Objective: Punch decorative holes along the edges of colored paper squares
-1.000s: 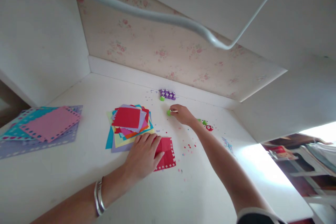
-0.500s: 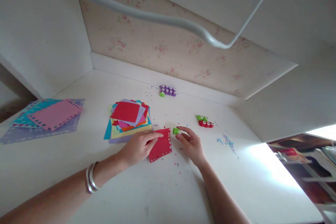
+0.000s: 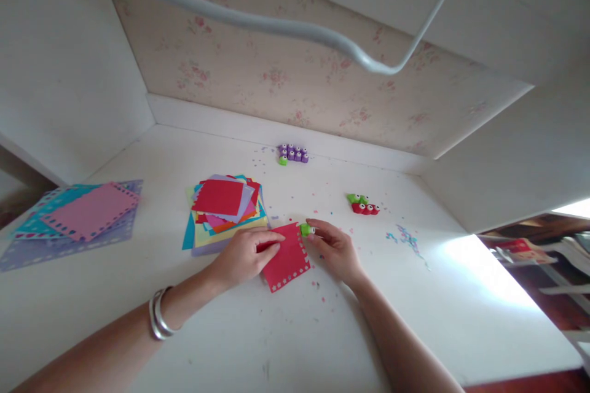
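A red paper square [image 3: 286, 261] with small punched shapes along its right and lower edges lies tilted on the white desk. Its left side is between the thumb and fingers of my left hand [image 3: 246, 253]. My right hand [image 3: 335, 250] pinches a small green punch [image 3: 306, 230], which sits at the paper's upper right corner. Just behind my left hand is a stack of coloured papers [image 3: 220, 198] with a red sheet on top.
Purple punches [image 3: 297, 154] stand by the back wall. Red punches [image 3: 365, 209] and green ones sit at right, near a heap of blue and purple scraps [image 3: 408, 239]. Punched sheets [image 3: 92, 210] lie far left. A pale cable [image 3: 276, 26] crosses above.
The green punch in my right hand has come from beside the red paper onto its corner. The paper's lower edge has swung slightly right, and the head view has shifted a little.
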Action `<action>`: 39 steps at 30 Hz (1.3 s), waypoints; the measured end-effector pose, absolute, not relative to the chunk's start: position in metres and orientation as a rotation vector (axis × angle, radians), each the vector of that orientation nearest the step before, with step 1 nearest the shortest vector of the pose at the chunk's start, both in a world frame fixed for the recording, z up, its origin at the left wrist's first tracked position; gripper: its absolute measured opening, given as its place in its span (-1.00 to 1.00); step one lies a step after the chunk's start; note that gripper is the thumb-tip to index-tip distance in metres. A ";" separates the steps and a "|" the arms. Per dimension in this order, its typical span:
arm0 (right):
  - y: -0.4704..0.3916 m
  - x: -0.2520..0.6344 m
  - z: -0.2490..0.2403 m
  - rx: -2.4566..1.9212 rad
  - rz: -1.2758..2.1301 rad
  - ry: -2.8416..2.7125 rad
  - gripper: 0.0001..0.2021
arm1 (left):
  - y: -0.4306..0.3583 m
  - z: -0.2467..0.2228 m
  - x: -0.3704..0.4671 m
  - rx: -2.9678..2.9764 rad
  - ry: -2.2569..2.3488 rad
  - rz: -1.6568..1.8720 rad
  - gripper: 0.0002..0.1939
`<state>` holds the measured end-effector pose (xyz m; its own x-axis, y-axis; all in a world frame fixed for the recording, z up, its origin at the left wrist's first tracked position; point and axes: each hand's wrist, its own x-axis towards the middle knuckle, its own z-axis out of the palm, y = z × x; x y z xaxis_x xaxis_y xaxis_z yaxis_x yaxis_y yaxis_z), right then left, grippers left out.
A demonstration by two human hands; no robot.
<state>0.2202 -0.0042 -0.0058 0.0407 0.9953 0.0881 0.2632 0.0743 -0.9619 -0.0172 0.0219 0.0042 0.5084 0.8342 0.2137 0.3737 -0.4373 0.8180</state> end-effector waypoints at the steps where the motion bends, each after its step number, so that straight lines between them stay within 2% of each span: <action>1: -0.004 0.220 -0.005 -1.364 0.986 -1.394 -0.71 | 0.023 0.004 -0.018 2.026 0.983 0.805 -0.78; 39: -0.002 0.217 -0.008 -1.360 0.831 -1.514 -0.77 | 0.026 0.004 -0.020 1.961 0.974 0.698 -0.75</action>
<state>0.2169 -0.0023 -0.0079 0.0205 0.9823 0.1864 0.3697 0.1658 -0.9142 -0.0200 0.0262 0.0043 0.5470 0.8292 0.1152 0.3755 -0.3659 0.8515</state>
